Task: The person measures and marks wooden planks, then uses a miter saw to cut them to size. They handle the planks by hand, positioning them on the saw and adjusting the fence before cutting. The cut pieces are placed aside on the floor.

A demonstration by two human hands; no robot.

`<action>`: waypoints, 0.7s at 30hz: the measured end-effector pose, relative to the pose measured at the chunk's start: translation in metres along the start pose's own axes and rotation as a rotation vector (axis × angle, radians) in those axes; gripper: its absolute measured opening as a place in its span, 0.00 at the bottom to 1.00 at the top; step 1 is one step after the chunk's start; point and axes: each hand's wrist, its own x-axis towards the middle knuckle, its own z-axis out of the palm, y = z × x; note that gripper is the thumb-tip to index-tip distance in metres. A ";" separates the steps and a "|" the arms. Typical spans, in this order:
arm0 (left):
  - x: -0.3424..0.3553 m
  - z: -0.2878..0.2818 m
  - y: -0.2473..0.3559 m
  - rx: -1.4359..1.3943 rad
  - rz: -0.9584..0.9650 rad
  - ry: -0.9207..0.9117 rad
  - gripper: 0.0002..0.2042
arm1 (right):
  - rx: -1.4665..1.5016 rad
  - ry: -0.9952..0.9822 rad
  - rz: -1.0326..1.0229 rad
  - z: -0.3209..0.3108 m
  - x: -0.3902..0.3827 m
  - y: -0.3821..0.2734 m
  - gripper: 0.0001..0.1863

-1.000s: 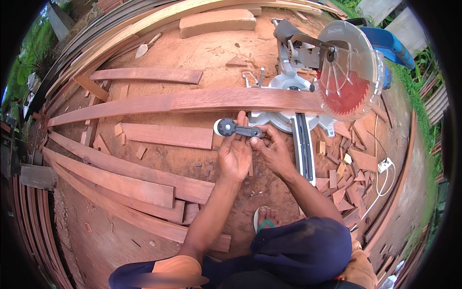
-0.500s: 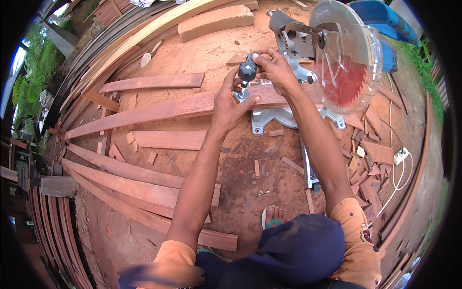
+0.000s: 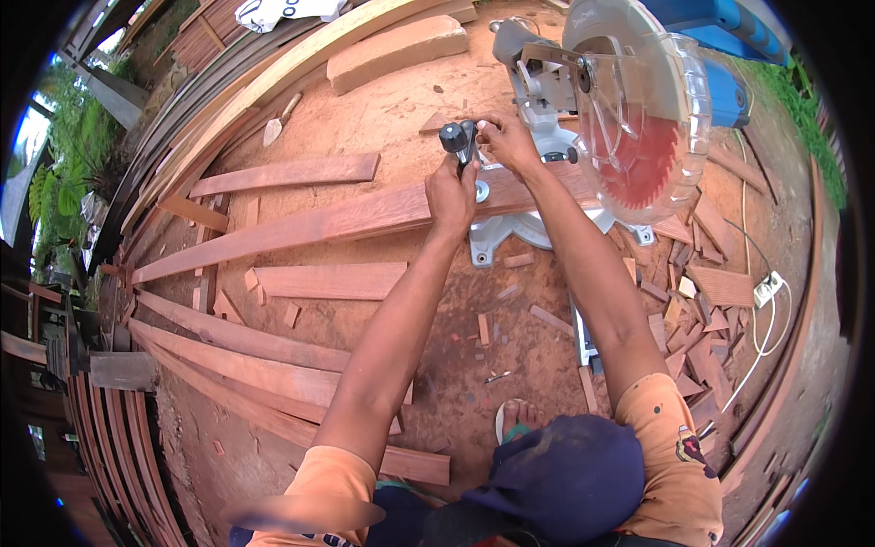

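Observation:
A black-knobbed hold-down clamp (image 3: 452,138) stands at the near side of the saw, above a long reddish board (image 3: 355,211) lying across the saw base. My left hand (image 3: 450,199) is closed around the clamp below its knob. The fingers of my right hand (image 3: 510,146) are bent together at the clamp's right side, their tips against its dark arm. A round metal pad (image 3: 482,190) shows beside my left hand, over the board. Just right of my hands is the mitre saw (image 3: 638,118), its red blade behind a clear guard. My fingers hide part of the clamp.
Loose boards (image 3: 264,351) lie on the ground to the left. Offcuts (image 3: 706,356) are heaped at the right, near a white power strip (image 3: 767,289) and its cord. A trowel (image 3: 281,120) and a thick timber block (image 3: 398,55) lie at the back.
The clamp's knob has swung left and tilted, away from my right fingers. My left hand has moved from open-fingered support to a closed grip lower down. The view has shifted slightly.

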 end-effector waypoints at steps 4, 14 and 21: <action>-0.003 0.003 -0.009 0.050 0.016 0.014 0.12 | 0.089 -0.049 -0.005 0.003 0.001 0.006 0.13; -0.002 0.005 -0.006 0.007 -0.017 -0.081 0.12 | 0.152 -0.049 -0.007 -0.001 0.001 0.002 0.13; 0.017 -0.013 -0.015 0.145 -0.011 -0.163 0.14 | -0.029 -0.002 0.003 0.003 0.009 -0.004 0.12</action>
